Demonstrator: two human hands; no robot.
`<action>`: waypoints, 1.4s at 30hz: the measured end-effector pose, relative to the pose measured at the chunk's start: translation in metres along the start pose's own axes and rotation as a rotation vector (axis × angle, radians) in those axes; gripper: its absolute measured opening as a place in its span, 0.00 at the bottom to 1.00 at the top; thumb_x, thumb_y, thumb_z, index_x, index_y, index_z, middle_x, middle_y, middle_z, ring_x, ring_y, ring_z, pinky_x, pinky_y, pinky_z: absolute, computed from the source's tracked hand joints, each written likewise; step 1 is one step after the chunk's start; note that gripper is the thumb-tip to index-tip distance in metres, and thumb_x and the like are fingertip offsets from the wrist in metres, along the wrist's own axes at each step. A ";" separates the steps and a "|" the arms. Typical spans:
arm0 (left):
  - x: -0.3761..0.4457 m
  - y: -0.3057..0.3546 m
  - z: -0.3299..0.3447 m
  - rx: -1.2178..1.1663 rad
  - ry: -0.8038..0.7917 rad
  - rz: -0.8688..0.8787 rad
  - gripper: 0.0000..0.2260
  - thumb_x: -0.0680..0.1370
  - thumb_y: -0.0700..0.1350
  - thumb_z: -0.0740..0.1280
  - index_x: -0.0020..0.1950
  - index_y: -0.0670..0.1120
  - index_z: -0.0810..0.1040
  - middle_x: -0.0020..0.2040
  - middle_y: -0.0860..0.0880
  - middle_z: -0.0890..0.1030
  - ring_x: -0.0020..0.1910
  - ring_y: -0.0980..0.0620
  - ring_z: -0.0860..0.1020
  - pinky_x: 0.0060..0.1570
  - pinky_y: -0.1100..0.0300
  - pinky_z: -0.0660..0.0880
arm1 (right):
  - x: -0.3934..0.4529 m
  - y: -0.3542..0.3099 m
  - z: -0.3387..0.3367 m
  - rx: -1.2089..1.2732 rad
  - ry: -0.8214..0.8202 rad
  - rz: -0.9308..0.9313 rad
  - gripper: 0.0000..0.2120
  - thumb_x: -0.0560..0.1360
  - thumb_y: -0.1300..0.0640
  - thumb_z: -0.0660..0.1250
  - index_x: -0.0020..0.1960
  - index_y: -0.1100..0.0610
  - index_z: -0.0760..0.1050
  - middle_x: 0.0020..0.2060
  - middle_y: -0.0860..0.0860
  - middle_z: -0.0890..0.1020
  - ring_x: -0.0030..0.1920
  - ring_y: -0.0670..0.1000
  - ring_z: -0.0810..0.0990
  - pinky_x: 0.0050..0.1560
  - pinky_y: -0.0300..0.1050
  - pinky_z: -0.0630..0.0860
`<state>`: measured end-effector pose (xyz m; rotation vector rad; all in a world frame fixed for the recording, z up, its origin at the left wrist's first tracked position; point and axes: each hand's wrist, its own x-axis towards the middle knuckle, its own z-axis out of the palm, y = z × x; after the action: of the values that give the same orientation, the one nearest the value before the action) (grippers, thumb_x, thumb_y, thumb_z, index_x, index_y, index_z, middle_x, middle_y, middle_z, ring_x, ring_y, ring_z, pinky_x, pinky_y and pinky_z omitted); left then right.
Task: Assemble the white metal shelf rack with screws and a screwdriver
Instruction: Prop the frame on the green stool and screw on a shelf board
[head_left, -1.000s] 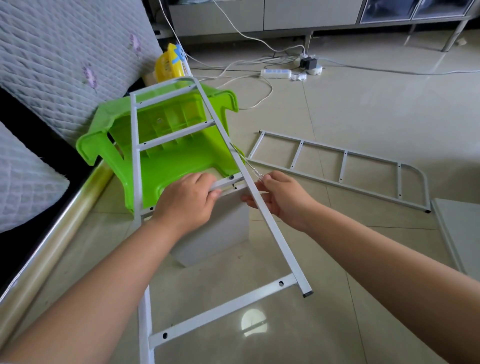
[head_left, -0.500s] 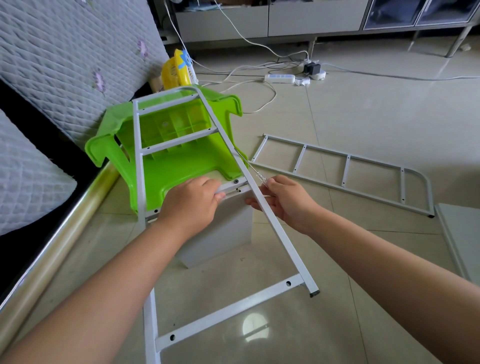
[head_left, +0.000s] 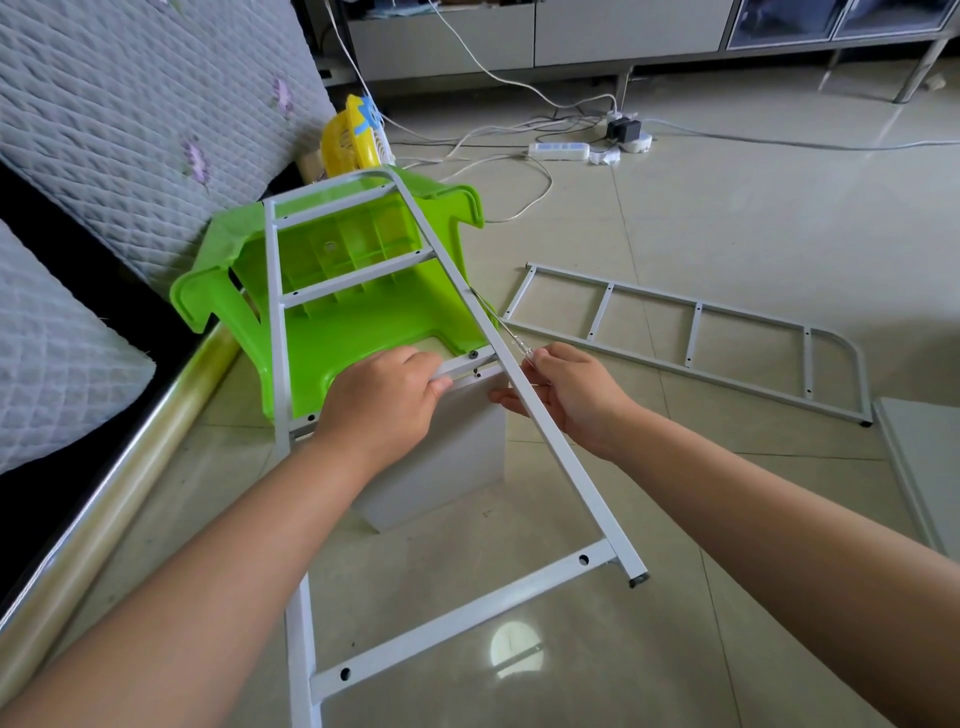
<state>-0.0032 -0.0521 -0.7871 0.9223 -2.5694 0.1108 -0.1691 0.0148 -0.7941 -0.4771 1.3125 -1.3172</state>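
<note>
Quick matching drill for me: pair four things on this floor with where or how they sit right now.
1. green stool
2. second side frame
3. power strip
4. left hand

A. flat on the tiles, untouched
B. gripping a cross rail
C. tipped on its side behind the frame
D. by the cabinet, cables running to it

Pairs: 1-C, 2-A, 3-D, 4-B
</note>
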 end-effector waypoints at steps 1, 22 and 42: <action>0.000 0.000 -0.001 -0.010 -0.003 -0.004 0.09 0.69 0.43 0.65 0.32 0.39 0.77 0.26 0.45 0.74 0.22 0.44 0.72 0.23 0.64 0.60 | 0.000 0.000 0.000 0.007 -0.004 0.000 0.12 0.82 0.61 0.50 0.41 0.60 0.65 0.27 0.51 0.80 0.39 0.56 0.80 0.50 0.49 0.77; 0.000 0.006 0.000 0.080 -0.059 -0.067 0.09 0.69 0.44 0.65 0.32 0.40 0.77 0.26 0.44 0.73 0.24 0.43 0.73 0.29 0.64 0.58 | -0.001 -0.002 0.002 -0.007 -0.008 -0.017 0.12 0.82 0.61 0.50 0.41 0.60 0.65 0.37 0.55 0.78 0.38 0.55 0.79 0.46 0.44 0.78; 0.001 0.000 -0.004 0.186 -0.395 -0.172 0.06 0.79 0.40 0.58 0.49 0.42 0.74 0.51 0.41 0.77 0.51 0.40 0.76 0.39 0.56 0.67 | -0.026 -0.067 -0.002 -0.959 0.131 -0.696 0.07 0.75 0.62 0.64 0.50 0.62 0.78 0.30 0.44 0.74 0.31 0.45 0.72 0.40 0.42 0.73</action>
<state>-0.0024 -0.0514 -0.7832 1.3486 -2.8561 0.1314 -0.1918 0.0191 -0.7261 -1.6431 1.9558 -1.1768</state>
